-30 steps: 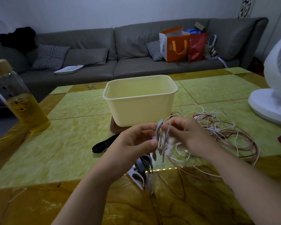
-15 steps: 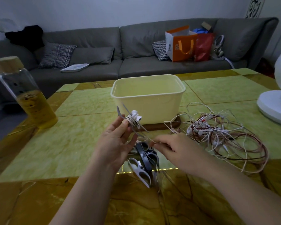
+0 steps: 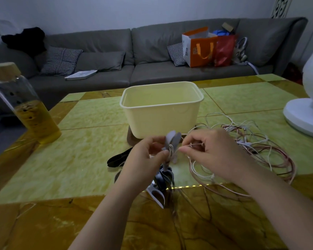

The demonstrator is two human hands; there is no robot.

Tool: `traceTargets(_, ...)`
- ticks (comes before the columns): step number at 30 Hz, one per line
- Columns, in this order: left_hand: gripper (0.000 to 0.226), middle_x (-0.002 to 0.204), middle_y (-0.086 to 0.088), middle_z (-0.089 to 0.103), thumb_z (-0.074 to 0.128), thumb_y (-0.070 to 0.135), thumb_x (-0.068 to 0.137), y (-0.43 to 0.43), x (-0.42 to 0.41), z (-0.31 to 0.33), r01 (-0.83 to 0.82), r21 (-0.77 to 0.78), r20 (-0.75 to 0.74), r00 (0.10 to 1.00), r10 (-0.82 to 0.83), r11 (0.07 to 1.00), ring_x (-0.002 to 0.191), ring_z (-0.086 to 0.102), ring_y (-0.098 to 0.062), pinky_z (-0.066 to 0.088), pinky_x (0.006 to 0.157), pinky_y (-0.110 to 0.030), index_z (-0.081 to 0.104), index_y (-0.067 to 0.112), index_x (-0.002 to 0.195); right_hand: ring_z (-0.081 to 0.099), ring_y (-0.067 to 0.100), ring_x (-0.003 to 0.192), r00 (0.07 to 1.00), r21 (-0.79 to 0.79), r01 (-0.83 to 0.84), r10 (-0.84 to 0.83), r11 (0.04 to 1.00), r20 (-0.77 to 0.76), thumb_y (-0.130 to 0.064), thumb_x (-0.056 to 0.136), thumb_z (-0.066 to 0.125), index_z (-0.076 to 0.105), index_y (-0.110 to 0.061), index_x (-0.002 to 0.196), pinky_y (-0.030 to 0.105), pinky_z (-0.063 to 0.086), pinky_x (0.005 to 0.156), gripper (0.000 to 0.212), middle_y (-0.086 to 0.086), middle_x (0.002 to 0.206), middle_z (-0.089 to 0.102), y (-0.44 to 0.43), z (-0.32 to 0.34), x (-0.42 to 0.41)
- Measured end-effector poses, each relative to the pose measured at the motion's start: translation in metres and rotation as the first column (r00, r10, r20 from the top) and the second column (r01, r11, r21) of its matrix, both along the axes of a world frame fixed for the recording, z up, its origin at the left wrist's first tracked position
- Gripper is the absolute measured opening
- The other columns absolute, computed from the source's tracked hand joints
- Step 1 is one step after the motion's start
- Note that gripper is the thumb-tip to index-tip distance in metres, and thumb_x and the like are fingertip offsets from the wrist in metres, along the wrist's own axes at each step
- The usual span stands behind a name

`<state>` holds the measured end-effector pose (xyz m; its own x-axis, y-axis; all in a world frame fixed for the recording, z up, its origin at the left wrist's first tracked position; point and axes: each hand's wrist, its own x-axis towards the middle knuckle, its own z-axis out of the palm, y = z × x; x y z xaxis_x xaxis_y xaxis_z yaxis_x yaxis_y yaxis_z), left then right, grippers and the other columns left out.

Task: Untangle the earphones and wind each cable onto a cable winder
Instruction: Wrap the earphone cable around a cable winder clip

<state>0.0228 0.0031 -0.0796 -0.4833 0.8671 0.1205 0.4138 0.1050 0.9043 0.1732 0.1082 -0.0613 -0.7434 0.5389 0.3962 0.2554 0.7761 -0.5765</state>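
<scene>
The left hand [image 3: 145,159] grips a grey flat-lobed plastic cable winder [image 3: 172,139]; the right hand [image 3: 212,152] pinches the thin white earphone cable [image 3: 194,145] beside it. Tangled white and pink earphones [image 3: 260,150] lie on the green-and-amber marble desk [image 3: 79,159], a grey fabric sofa [image 3: 152,51] behind.

Greens, ambers and greys in front of me.
The table [image 3: 90,147] is yellow-green marbled tile bordered in veined amber-brown; the tub [image 3: 161,120] on it is cream. The cable winder [image 3: 172,139] I hold is pale grey, the cable [image 3: 194,145] I pinch white, the tangle [image 3: 271,152] on the right white and reddish-pink. Far back, a grey sofa [image 3: 152,73] carries black-and-white houndstooth cushions [image 3: 61,61], an orange bag [image 3: 199,49] and a red bag [image 3: 224,50].
</scene>
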Motion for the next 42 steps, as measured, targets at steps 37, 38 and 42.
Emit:
traceTargets(37, 0.026, 0.101, -0.004, 0.071, 0.057, 0.020, 0.079, -0.006, -0.008, 0.019, -0.017, 0.399, 0.822, 0.450, -0.349, 0.917, 0.088, 0.069, -0.015, 0.059, 0.077, -0.032, 0.077, 0.018, 0.096, 0.047, -0.005, 0.044, 0.993, -0.575, -0.062, -0.006, 0.816, -0.116, -0.031, 0.100, 0.042, 0.064, -0.022, 0.076, 0.014, 0.028, 0.053, 0.033, -0.016, 0.049, 0.052, -0.007, -0.023, -0.025)
traceTargets(38, 0.029, 0.105, -0.006, 0.069, 0.058, 0.022, 0.079, -0.006, -0.011, 0.020, -0.083, 0.387, 0.852, 0.414, -0.322, 0.918, 0.088, 0.069, -0.016, 0.060, 0.074, -0.030, 0.075, 0.016, 0.102, 0.048, -0.006, 0.046, 0.996, -0.552, -0.049, -0.001, 0.832, -0.090, -0.034, 0.099, 0.042, 0.067, -0.026, 0.081, 0.013, 0.030, 0.053, 0.032, -0.014, 0.054, 0.054, -0.009, -0.024, -0.026)
traceTargets(42, 0.058, 0.125, -0.007, 0.064, 0.058, 0.020, 0.078, -0.005, -0.026, 0.021, -0.365, 0.331, 0.929, 0.286, -0.233, 0.870, 0.093, 0.068, -0.015, 0.059, 0.075, -0.031, 0.054, 0.013, 0.135, 0.041, 0.009, 0.056, 0.999, -0.446, -0.042, 0.027, 0.894, -0.038, -0.047, 0.092, 0.046, 0.071, -0.032, 0.083, 0.026, 0.029, 0.058, 0.031, -0.001, 0.058, 0.043, -0.006, -0.026, -0.023)
